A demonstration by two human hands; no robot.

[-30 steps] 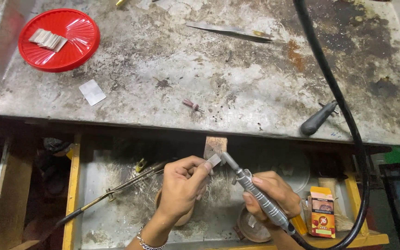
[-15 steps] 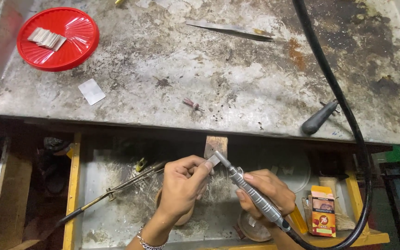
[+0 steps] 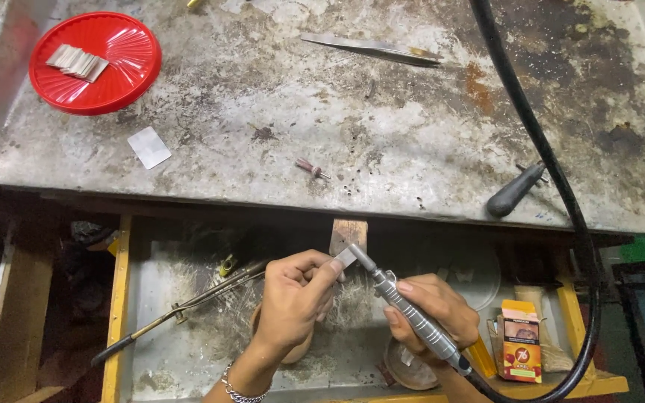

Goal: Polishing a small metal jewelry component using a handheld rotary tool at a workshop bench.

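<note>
Since a second ago I've brought the rotary tool point(image 3: 412, 317) tip up against the small metal piece point(image 3: 346, 257), right by the wooden peg point(image 3: 349, 233) at the bench's front edge. My left hand point(image 3: 296, 295) has a closed grip pinching that piece; my right hand point(image 3: 431, 310) is wrapped around the tool. Red plate point(image 3: 125, 56) sits in the bench's point(image 3: 382, 112) far left corner, black cable point(image 3: 539, 149) runs down the right side.

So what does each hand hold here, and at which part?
The left hand pinches a small flat silver metal piece at its lower end. The right hand grips a grey ribbed rotary handpiece around its middle, pen-like.
</note>
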